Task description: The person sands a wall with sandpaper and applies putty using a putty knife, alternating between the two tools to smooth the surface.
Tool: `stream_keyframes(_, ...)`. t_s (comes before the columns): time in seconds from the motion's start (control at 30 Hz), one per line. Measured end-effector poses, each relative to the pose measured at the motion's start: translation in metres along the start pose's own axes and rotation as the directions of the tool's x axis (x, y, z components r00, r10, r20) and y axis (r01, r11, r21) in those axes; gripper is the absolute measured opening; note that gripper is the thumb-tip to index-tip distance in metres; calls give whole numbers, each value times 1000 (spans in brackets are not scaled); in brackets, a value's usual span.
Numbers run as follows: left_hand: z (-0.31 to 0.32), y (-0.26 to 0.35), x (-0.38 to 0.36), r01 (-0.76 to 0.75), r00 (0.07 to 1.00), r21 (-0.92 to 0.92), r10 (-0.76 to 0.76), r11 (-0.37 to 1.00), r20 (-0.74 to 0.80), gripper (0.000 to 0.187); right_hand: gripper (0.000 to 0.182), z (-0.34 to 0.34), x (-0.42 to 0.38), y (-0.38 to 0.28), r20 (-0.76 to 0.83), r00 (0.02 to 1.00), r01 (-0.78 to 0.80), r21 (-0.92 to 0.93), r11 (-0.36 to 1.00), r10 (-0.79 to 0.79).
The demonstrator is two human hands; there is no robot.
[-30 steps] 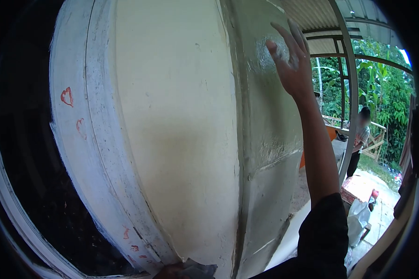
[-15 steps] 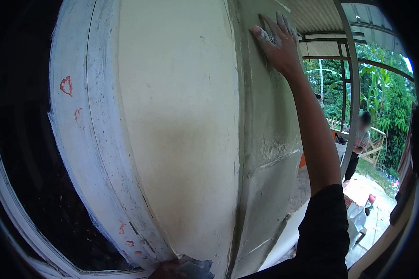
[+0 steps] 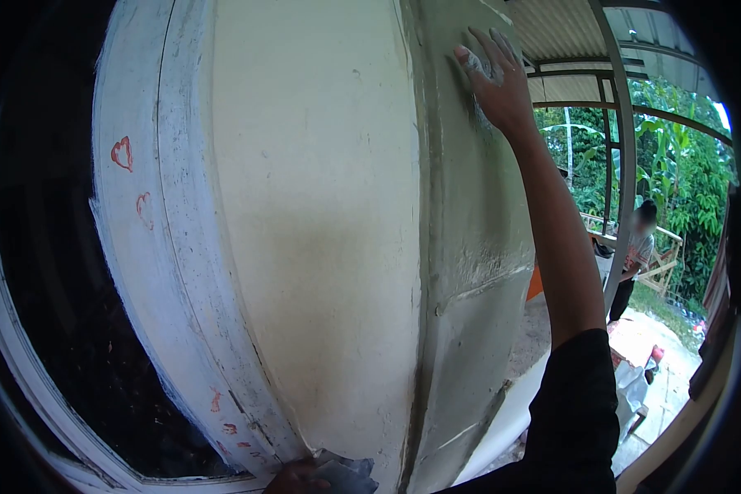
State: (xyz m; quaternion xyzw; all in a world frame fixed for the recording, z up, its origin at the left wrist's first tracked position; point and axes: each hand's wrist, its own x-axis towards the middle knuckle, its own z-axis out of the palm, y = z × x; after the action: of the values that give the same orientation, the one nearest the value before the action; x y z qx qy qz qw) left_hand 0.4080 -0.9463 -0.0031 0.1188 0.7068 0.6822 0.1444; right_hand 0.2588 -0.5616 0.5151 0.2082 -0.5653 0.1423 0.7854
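My right hand (image 3: 498, 82) is raised against the grey-green wall strip (image 3: 477, 198) at the upper right. Its fingers are stretched out, and whitish powder coats the thumb and fingers. Whether anything lies under that palm is hidden. At the bottom edge, my left hand (image 3: 292, 479) is closed on a creased grey sheet (image 3: 344, 473) that looks like sandpaper. Most of this hand is dark and cut off by the frame. Between the hands stretches a cream wall panel (image 3: 321, 206) with a brownish smudge in its middle.
To the left, a white-painted frame (image 3: 136, 272) with red drawn marks borders a dark window pane (image 3: 49, 272). On the right, a metal post (image 3: 623, 165) stands under a corrugated roof (image 3: 560, 37). Another person (image 3: 634, 251) is outside beyond it, near a wooden railing (image 3: 663, 267).
My right hand has shifted slightly down and to the right on the grey-green strip. The left hand and grey sheet stay almost in place.
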Motion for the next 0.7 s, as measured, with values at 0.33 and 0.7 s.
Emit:
stream_keyframes(0.33,11,19,-13,-150,985,14,151,989,-78,42,53,-10,-5,-20,10,1000,15,66,998,-16)
stream_keyframes(0.7,38,73,-38,-435,891,-166,398,885,-218,50,55,-121,-208,-190,706,705,-582,631,513,-68)
